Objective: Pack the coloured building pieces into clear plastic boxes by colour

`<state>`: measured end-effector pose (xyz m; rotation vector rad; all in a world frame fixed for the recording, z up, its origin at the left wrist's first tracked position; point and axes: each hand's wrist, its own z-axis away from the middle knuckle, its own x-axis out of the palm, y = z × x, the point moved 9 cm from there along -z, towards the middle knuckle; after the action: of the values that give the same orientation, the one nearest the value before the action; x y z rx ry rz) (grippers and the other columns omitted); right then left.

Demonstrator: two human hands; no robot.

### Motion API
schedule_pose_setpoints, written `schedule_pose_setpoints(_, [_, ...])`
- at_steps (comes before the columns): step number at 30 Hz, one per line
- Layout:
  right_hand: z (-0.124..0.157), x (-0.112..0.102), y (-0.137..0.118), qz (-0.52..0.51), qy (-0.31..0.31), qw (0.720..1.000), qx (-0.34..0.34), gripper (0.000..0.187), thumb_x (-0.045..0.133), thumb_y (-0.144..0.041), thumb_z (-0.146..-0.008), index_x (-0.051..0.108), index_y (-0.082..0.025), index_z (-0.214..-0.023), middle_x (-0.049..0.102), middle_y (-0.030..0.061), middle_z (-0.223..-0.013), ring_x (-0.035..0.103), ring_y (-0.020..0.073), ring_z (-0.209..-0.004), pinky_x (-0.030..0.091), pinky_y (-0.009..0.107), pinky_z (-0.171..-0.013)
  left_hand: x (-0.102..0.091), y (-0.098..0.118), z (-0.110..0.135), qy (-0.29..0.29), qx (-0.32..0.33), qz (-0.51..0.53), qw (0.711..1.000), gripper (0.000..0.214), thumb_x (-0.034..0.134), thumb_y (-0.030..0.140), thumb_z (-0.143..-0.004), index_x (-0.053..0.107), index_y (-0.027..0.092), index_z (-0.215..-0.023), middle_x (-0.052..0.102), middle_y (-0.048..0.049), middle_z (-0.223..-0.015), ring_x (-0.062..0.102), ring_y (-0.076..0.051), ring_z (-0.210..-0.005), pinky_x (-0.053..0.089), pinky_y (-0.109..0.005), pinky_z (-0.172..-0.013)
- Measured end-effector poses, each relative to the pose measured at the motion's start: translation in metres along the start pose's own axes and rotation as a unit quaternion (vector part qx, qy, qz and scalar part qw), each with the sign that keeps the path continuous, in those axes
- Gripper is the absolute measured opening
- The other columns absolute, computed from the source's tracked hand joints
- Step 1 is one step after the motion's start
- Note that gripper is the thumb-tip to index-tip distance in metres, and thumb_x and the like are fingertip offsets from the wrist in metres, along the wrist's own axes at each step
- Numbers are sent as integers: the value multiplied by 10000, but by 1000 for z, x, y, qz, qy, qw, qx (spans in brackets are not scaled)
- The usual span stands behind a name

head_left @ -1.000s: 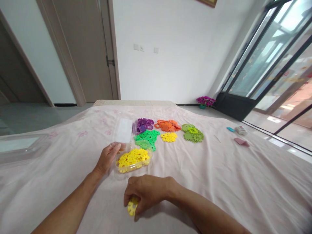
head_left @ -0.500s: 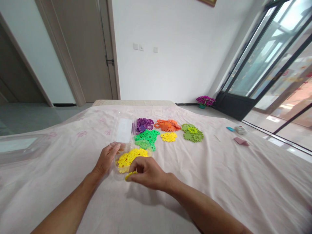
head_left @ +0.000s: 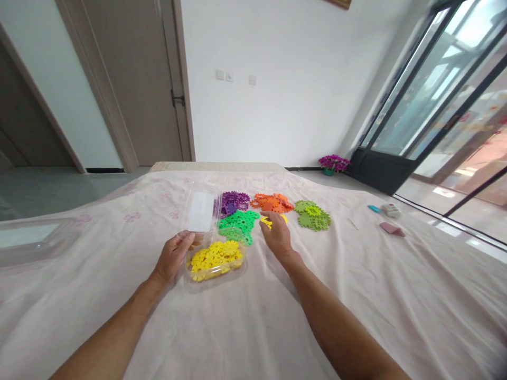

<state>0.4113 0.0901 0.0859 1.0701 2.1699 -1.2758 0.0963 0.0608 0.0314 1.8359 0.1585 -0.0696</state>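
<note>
My left hand [head_left: 173, 257] grips the left edge of a clear plastic box [head_left: 233, 272], near where its raised lid [head_left: 201, 211] joins it. Inside the box lies a heap of yellow snowflake-shaped plastic pieces [head_left: 216, 258]. Over a small pile of yellow pieces [head_left: 283, 218] on the cloth reaches my right hand [head_left: 276, 235]. Its thumb and fingers are apart, with yellow showing between them; part of that pile is hidden under the hand. Beside the box's back edge sits a green pile [head_left: 240, 223].
Purple [head_left: 235, 201], orange [head_left: 273, 202] and olive-green [head_left: 315, 219] piles lie farther back on the pale pink cloth [head_left: 253, 327]. Another clear container [head_left: 35, 240] is at far left. A white object [head_left: 391, 210], a blue item [head_left: 374, 209] and a pink folded piece [head_left: 392, 229] lie right.
My right hand has moved from the box's front edge, where it pinched a yellow piece, away and rightward to the small yellow pile. My left hand stays on the box.
</note>
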Motion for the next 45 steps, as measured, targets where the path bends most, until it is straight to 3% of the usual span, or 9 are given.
schedule_pose_setpoints(2, [-4, 0, 28, 113, -20, 993, 21, 419, 588, -285, -872, 574, -209, -1284, 581, 101, -1327, 497, 270, -1202, 369, 379, -1027, 0, -1, 0, -2, 0, 2, 1000, 384, 580, 495, -892, 735, 153, -975, 742, -97, -973, 674, -221, -865, 505, -339, -775])
schedule_pose_setpoints(6, [1, 5, 72, 216, -82, 970, 78, 504, 581, -369, -897, 526, -202, -1370, 510, 122, -1423, 450, 298, -1265, 327, 376, -1042, 0, -2, -1, -1, -2, 3, 1000, 381, 584, 494, -889, 730, 151, -968, 740, -102, -981, 671, -219, -859, 501, -341, -774])
schedule_pose_setpoints(13, [2, 12, 82, 233, -105, 964, 73, 487, 519, -411, -941, 518, -263, -1404, 529, 73, -1427, 448, 284, -1268, 338, 367, -1003, 1, 0, 0, -3, 1, -7, 1000, 403, 568, 505, -896, 724, 143, -983, 734, -101, -953, 664, -227, -875, 492, -352, -783])
schedule_pose_setpoints(19, [-2, 14, 82, 204, -101, 973, 45, 323, 541, -331, -933, 675, -262, -1219, 635, 63, -1277, 503, 241, -1185, 330, 332, -1004, 2, 0, 0, -4, 1, -2, 1000, 416, 581, 526, -878, 729, 145, -955, 739, -101, -948, 672, -235, -873, 499, -356, -770])
schedule_pose_setpoints(25, [-4, 9, 83, 178, -60, 982, 32, 265, 567, -254, -889, 716, -242, -1107, 660, 87, -1132, 540, 245, -1066, 371, 334, -956, 1, -2, -1, -1, 1, -2, 1000, 409, 584, 520, -880, 734, 152, -975, 743, -103, -979, 676, -226, -866, 502, -346, -768])
schedule_pose_setpoints(31, [-6, 6, 94, 100, -5, 993, 56, 283, 577, -195, -793, 712, -226, -1040, 634, 76, -1106, 554, 228, -1041, 422, 327, -910, 0, 0, 0, 2, 0, 0, 1000, 413, 587, 519, -876, 734, 145, -973, 744, -104, -971, 675, -226, -862, 500, -343, -759])
schedule_pose_setpoints(35, [-8, 6, 103, 14, 31, 996, 78, 314, 528, -185, -732, 680, -184, -1007, 649, 62, -1019, 589, 190, -887, 465, 312, -829, 0, 1, 0, 3, 1, -3, 1000, 405, 585, 510, -879, 733, 143, -964, 745, -102, -955, 674, -228, -857, 498, -348, -764])
schedule_pose_setpoints(40, [-6, 2, 117, -70, 73, 985, 137, 386, 546, -243, -663, 641, -169, -1029, 658, 39, -897, 583, 173, -726, 487, 314, -730, 1, 0, -1, -1, 4, -1, 1000, 409, 580, 511, -883, 732, 142, -970, 741, -107, -981, 671, -232, -877, 506, -356, -786])
schedule_pose_setpoints(45, [-4, -1, 126, -147, 97, 970, 170, 417, 581, -258, -618, 636, -169, -1022, 653, 33, -866, 614, 184, -767, 506, 323, -754, 1, -1, 0, 0, 0, 6, 1000, 413, 590, 517, -873, 731, 141, -970, 740, -109, -974, 674, -231, -873, 503, -348, -778])
